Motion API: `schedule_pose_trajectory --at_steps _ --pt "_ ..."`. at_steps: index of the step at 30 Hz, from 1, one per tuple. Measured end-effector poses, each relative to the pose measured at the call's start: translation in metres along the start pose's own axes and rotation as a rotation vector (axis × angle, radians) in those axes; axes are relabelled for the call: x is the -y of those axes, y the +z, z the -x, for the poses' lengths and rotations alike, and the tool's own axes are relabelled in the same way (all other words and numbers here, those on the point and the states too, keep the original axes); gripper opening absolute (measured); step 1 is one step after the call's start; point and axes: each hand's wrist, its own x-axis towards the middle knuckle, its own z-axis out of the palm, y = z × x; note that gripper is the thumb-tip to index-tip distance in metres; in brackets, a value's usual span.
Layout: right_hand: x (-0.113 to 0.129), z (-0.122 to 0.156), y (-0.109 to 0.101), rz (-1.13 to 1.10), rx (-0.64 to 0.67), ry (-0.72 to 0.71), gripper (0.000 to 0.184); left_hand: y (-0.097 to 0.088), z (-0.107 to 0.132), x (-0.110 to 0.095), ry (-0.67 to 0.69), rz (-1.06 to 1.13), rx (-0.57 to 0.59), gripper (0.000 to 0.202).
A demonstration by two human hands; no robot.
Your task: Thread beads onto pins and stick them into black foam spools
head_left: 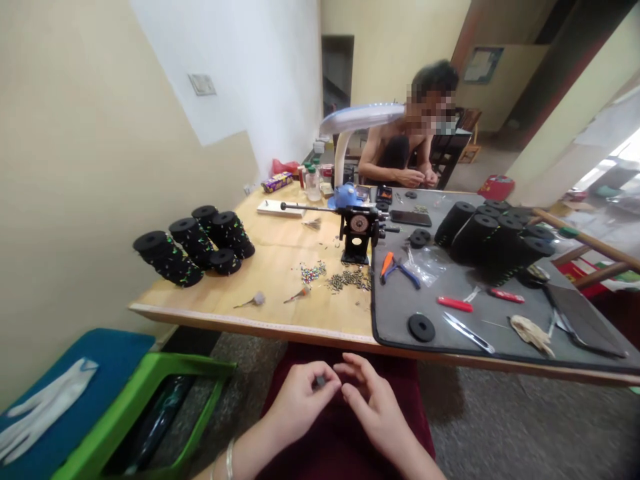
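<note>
My left hand (305, 395) is above my lap, just in front of the table edge, with thumb and forefinger pressed together. A small dark patch shows inside its curled fingers; what it is cannot be made out. Beside it, my right hand (370, 395) has its thumb and fingers apart, fingertips close to those of the left, and nothing visible in them. Nearest on the table lie a black foam spool (421, 327), silver tweezers (469, 333) and two small feathery pieces with thin stems, one grey (257, 299), one orange-tipped (299, 294).
A black clamp device (357, 233) stands mid-table behind small beads (347, 280). Stacked black spools (167, 257) stand left, more spools (480, 233) right. Pliers (400, 270) and red-handled tools (455, 304) lie on the grey mat (400, 333). Another person (400, 153) sits opposite, behind a lamp (363, 119).
</note>
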Motion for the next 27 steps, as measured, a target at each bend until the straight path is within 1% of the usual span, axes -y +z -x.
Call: schedule_pose_trajectory --at_steps 2,4,7,9,10,13,15,17,19,22,23,25,27 --pt "0.002 -0.005 0.004 -0.14 0.071 0.067 0.042 -0.002 0.0 -0.006 0.049 -0.08 0.007 0.02" --pt "-0.002 -0.009 0.008 -0.197 0.101 0.128 0.04 -0.005 -0.002 -0.009 0.087 -0.147 0.004 0.02" --pt "-0.011 -0.013 0.01 -0.162 0.087 0.144 0.039 -0.01 -0.011 -0.008 0.13 -0.203 0.022 0.018" --pt "-0.017 -0.014 0.008 -0.16 0.046 0.132 0.042 -0.015 -0.023 -0.006 0.166 -0.26 0.005 0.014" --pt "-0.019 -0.015 0.007 -0.177 0.016 0.136 0.043 -0.017 -0.031 -0.004 0.189 -0.307 -0.033 0.016" --pt "-0.022 -0.016 0.002 -0.249 -0.089 0.179 0.045 -0.024 -0.061 0.001 0.293 -0.486 -0.191 0.035" --pt "-0.024 -0.016 0.0 -0.285 -0.139 0.2 0.045 -0.025 -0.079 0.007 0.377 -0.576 -0.222 0.036" --pt "-0.028 -0.015 0.0 -0.309 -0.16 0.21 0.046 -0.024 -0.092 0.013 0.428 -0.629 -0.228 0.036" --pt "-0.033 -0.014 -0.001 -0.325 -0.161 0.218 0.046 -0.023 -0.097 0.016 0.455 -0.661 -0.237 0.041" --pt "-0.04 -0.013 -0.002 -0.34 -0.16 0.232 0.047 -0.025 -0.095 0.015 0.501 -0.7 -0.267 0.055" --pt "-0.041 -0.013 -0.002 -0.346 -0.161 0.236 0.048 -0.028 -0.094 0.013 0.515 -0.708 -0.297 0.056" --pt "-0.041 -0.013 -0.002 -0.356 -0.165 0.241 0.049 -0.038 -0.092 0.01 0.505 -0.717 -0.388 0.045" --pt "-0.039 -0.013 -0.002 -0.366 -0.166 0.248 0.049 -0.05 -0.095 0.009 0.421 -0.73 -0.479 0.03"
